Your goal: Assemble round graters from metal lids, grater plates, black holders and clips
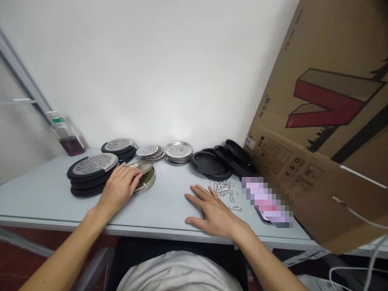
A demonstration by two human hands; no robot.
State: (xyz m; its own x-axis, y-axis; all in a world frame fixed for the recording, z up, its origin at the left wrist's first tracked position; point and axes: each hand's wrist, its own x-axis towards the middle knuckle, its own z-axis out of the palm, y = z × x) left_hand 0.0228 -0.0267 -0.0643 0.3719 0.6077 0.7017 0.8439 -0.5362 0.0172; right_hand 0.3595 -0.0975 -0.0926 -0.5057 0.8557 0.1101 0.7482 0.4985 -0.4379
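My left hand (120,184) is closed on the rim of a round, shallow metal lid (143,166), held slightly tilted. Below it is a stack of similar metal lids (147,186), the top one showing an olive-green inside. To the left of that hand stands a pile of black round holders (87,188), topped by a perforated metal grater disc (95,163). My right hand (212,210) holds nothing, its fingers spread low over the table's front part. Just beyond its fingertips lies a heap of small wire clips (224,188), with one loose clip (235,208) nearer me.
Along the wall are another grater pile (119,146), small perforated discs (149,151), stacked larger discs (178,151) and black round covers (210,164). A bottle of dark liquid (70,139) stands at far left. A pixelated phone (268,204) and large cardboard box (321,145) bound the right.
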